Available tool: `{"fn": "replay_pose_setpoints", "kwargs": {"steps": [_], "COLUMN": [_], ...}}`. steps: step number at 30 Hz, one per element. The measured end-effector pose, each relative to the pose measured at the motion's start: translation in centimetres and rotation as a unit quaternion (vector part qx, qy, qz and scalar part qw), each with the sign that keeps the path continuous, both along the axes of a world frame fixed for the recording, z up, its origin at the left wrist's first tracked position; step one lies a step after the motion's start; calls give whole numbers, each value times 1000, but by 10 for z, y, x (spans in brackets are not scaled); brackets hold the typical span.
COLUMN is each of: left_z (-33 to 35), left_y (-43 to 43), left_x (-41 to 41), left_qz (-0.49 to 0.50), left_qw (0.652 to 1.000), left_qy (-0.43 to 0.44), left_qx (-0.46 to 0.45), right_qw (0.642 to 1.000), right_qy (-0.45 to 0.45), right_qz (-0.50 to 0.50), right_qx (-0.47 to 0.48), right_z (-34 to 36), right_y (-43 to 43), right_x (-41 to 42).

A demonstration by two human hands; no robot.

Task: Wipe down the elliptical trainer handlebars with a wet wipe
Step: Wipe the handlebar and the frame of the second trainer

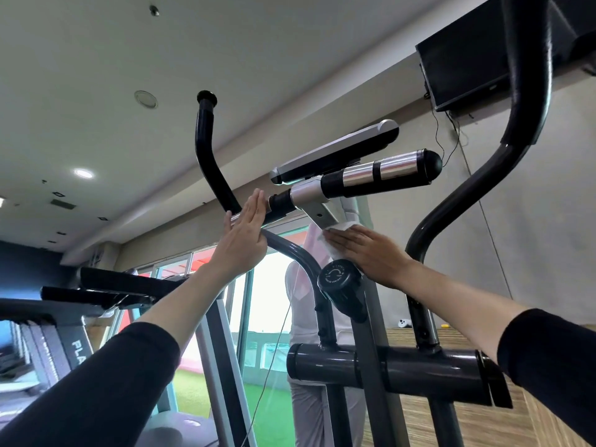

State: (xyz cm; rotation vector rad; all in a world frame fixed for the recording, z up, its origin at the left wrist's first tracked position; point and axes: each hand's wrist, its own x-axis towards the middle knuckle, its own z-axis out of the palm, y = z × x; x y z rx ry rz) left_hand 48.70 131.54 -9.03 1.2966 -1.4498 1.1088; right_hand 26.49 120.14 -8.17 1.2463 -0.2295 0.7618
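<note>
Hands: left hand [245,230] spread flat, fingers straight and together, laid against the bar where the left handlebar [206,150] joins the frame. Right hand [371,253] flat, fingers straight, pressing a white wipe [338,233] onto the grey post [371,321].
Wipe: on the post, below the console bracket, just above the black knob [337,277].
Sleeves [96,382]: black, pushed up the forearms.
Machine: chrome-banded grip [380,174] pointing right; console [335,153] seen from beneath; right handlebar [529,91] rising close to the camera; cross tube [387,366] low on the frame.
Obstruction: knob and left handlebar stem cross in front of the post.
Room: white ceiling [96,75] with a lit lamp [84,173]; TV [464,59] on the wall; windows [267,301]; green turf [267,414]; wood floor [435,414].
Others: treadmill [96,285] at left; person [303,317] in white behind the post.
</note>
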Motion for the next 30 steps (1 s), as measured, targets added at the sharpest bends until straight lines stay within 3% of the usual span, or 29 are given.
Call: {"fn": "replay_pose_setpoints", "kwargs": {"steps": [5,10,19,24,30], "left_z": [-4,-3,8,13,15], "left_y": [-2,-1,15,23,28], "left_x": [6,2,2,6,11], "left_qz": [21,26,-10,-23,-113], "left_qw": [997,995,993,993,985], "left_qy": [65,87,107,103,124], "left_qx": [20,39,57,60,46], "right_qw": [997,981,988,987,986], "right_qy": [-20,-103,-80,-63,-68], "right_qz": [-23,-81,102,127,148], "right_qx": [-73,-140,-89,-74,-45], "right_z": [14,20,28,30,20], "right_y": [22,38,80,88,91], "right_x": [26,47,84,97,118]}}
